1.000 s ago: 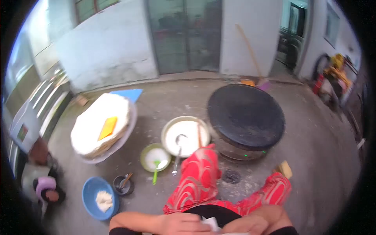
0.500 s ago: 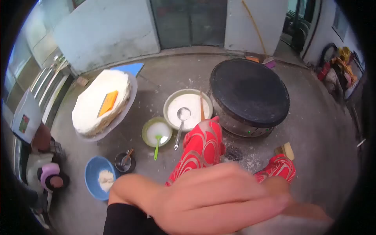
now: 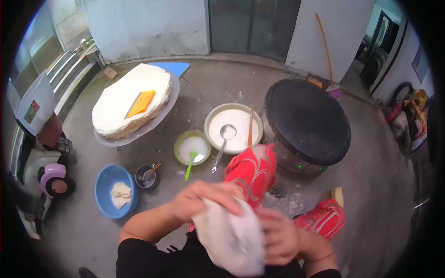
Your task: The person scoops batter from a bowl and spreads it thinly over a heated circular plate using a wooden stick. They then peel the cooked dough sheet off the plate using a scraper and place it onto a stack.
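A whitish cloth-like bundle (image 3: 229, 236), blurred by motion, is held in front of my lap. My left hand (image 3: 204, 199) grips its upper left part, fingers over the top. On its right side my right hand (image 3: 278, 236) is closed against it, partly smeared. Beyond my red-patterned knee (image 3: 250, 173) stands a bowl of white batter (image 3: 229, 123) with a metal ladle (image 3: 222, 148) and a wooden stick (image 3: 251, 132). Beside it is a green bowl (image 3: 181, 143) of whitish liquid with a green utensil (image 3: 190, 167). A round black griddle (image 3: 308, 120) stands at the right.
At the left, a pale stack (image 3: 130, 99) on a round stand carries an orange scraper (image 3: 140, 104). Nearer are a blue basin (image 3: 104, 185) holding dough and a small dark pot (image 3: 148, 178). A yellow brush (image 3: 337, 197) lies by my right foot; a pink-and-black wheeled object (image 3: 55, 180) stands far left.
Both hands have risen from my lap, and the whitish bundle now shows between them. The view has shifted, so the bowls and griddle appear farther right.
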